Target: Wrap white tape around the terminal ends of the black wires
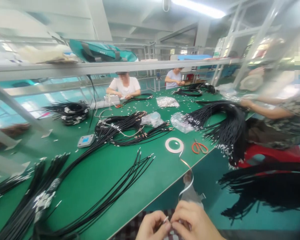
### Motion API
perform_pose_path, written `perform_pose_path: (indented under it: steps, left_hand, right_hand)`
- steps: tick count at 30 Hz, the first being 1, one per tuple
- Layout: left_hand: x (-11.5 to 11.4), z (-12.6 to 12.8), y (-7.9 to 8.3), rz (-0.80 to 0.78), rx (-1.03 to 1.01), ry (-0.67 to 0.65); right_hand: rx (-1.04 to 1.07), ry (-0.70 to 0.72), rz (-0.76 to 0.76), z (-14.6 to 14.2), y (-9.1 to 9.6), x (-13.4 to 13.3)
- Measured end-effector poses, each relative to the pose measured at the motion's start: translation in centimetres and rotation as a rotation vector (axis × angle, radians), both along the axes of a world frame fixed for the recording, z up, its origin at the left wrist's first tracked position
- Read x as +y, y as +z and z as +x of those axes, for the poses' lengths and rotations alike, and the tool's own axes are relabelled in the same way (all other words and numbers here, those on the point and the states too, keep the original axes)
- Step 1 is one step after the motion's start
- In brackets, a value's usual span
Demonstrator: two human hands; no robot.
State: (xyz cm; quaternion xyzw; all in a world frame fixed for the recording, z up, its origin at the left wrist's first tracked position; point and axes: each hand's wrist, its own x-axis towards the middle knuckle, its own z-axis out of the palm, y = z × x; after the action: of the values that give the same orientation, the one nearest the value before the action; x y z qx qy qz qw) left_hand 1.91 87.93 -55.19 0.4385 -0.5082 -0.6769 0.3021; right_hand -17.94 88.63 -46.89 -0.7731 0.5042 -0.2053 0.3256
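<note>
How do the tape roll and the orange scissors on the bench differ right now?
The tape roll is a pale, flat ring, while the orange-handled scissors show two orange finger loops. A thin strip runs from the roll over the bench edge towards the left hand and right hand; nothing trails from the scissors. Both lie flat on the green bench.
</note>
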Motion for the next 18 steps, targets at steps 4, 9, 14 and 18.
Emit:
perform_pose_path:
  steps: [4, 9, 14, 18]
  left_hand:
    - [-0.2, 0.0, 2.1, -0.056, -0.092, -0.048]
    - [0.6, 0.4, 8.1, -0.108, -0.166, -0.064]
    - [-0.1, 1.6, 9.7, -0.047, -0.128, -0.118]
    - [-0.2, 2.1, 9.5, 0.002, -0.104, -0.152]
  right_hand:
    - [-0.036, -0.009, 0.04, -0.1, 0.5, -0.3]
    - [-0.18, 0.038, 0.109, -0.3, 2.0, -0.2]
    - [-0.274, 0.056, 0.228, -0.7, 2.2, -0.8]
    - [-0.39, 0.113, 0.338, -1.0, 2.1, -0.9]
